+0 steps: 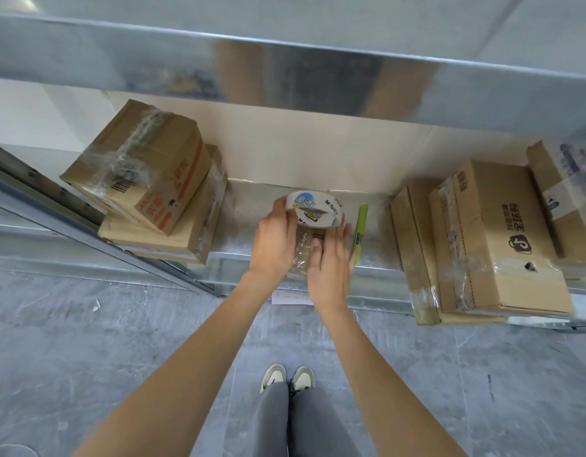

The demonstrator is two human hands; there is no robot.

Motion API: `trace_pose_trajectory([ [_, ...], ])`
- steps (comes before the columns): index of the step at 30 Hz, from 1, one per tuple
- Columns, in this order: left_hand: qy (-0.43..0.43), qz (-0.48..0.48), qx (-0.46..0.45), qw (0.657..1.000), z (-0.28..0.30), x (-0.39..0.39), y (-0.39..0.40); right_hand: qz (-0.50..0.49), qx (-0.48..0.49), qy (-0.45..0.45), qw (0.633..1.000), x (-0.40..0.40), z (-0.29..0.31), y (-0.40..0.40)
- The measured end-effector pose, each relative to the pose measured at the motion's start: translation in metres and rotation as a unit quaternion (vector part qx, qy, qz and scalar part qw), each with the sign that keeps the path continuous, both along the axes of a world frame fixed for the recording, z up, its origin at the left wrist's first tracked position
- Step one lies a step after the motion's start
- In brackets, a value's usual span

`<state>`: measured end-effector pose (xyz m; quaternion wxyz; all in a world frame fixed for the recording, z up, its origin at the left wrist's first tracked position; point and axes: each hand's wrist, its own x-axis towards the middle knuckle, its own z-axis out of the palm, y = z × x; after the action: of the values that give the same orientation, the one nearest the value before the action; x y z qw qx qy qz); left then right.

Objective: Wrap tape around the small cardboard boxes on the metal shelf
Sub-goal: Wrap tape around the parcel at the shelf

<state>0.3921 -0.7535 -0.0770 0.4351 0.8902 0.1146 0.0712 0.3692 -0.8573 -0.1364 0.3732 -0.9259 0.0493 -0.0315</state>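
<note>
Clear tape roll (314, 206) gripped by left hand (274, 240); right hand (331, 262) flat, pressing strip on small box (303, 255) at shelf (377, 255) front edge; next, likely another pass round.

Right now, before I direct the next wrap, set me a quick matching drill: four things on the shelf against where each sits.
Things:
1. tape roll
2. green marker
3. red-print box
4. logo box

Places:
A. on top of the left stack
B. lying on the shelf just right of the right hand
C. on top of the right stack
D. at the centre, held by the left hand

Pairs: 1-D, 2-B, 3-A, 4-C
</note>
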Motion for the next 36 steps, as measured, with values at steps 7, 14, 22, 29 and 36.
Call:
trace_pose_trajectory([
  [7,0.002,-0.053,0.009,0.999,0.018,0.006,0.007,0.044,-0.191,0.026,0.98,0.011,0.008,-0.009],
  [14,-0.004,0.002,0.101,0.995,0.024,-0.004,0.05,0.047,-0.199,0.034,0.978,0.01,0.01,-0.006],
  [22,0.026,0.043,0.045,0.998,0.011,-0.01,0.047,0.065,-0.2,0.069,0.975,0.011,0.014,-0.006],
  [29,0.014,0.09,0.066,0.994,-0.002,-0.014,0.057,0.07,-0.165,0.087,0.98,0.011,0.017,-0.006],
  [36,-0.003,0.202,-0.074,0.977,-0.012,-0.009,0.041,0.075,-0.174,0.09,0.978,0.011,0.018,-0.005],
])
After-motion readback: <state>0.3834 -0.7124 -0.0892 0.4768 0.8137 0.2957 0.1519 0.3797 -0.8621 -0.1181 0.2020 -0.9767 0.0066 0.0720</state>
